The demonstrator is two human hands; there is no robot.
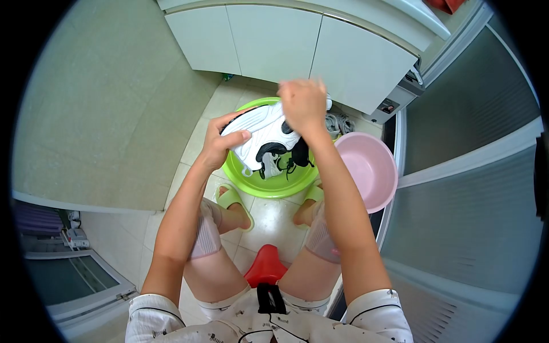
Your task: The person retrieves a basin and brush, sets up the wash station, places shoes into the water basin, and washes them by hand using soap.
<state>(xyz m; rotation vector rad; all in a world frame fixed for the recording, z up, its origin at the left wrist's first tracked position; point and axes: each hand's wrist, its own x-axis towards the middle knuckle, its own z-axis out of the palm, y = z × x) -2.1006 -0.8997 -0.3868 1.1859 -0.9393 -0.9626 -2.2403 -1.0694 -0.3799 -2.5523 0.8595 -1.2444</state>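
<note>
A white sneaker with black patches (251, 137) is tilted on its side above a green basin (251, 186). My left hand (222, 139) grips one end of it, thumb on the near side and fingers behind. Over the other end is my right hand (303, 108), curled closed and slightly blurred. Whatever is in its fingers is hidden; a small white end shows beside it. Inside the basin, below the held sneaker, lies another white and black shoe (272, 166) with dark laces.
A pink basin (372, 171) stands to the right of the green one. Grey shoes (339, 124) sit behind it on the floor. White cabinets (269, 43) line the far side. A red stool (266, 266) is between my legs; glass doors (463, 223) are at right.
</note>
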